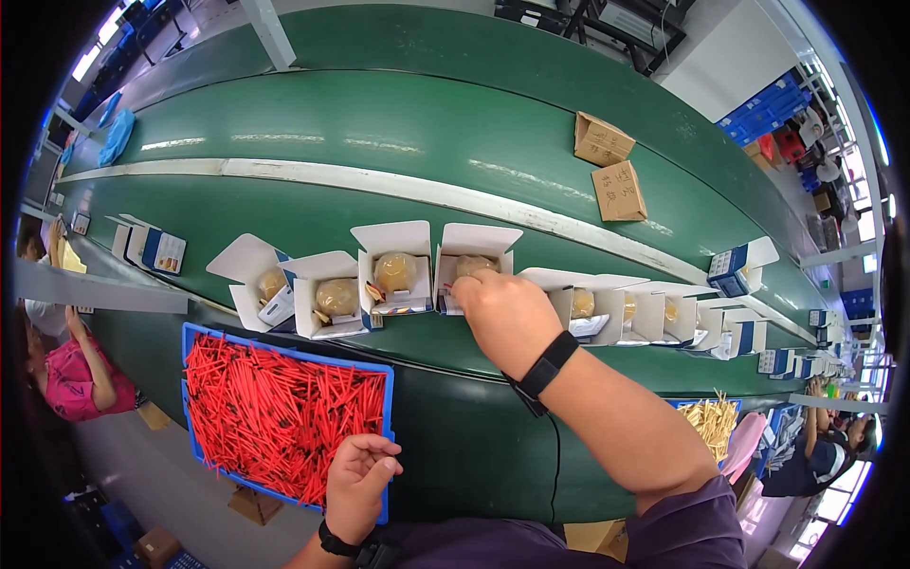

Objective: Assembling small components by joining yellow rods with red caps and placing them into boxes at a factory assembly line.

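Note:
My right hand reaches over an open white box, its fingers pinched together at the box's left side. Whatever the fingertips hold is hidden. Inside that box sits a round, tan object in clear wrapping. To its left stands another open box with a similar wrapped round object. My left hand hovers at the right edge of a blue bin heaped with thin red sticks. Its fingers curl loosely, thumb apart, with nothing visible in them.
More open boxes line the green conveyor on both sides. Two brown cartons rest farther back. A bin of pale yellow sticks sits at right. A dark cord hangs below my right wrist. Other people work at both ends.

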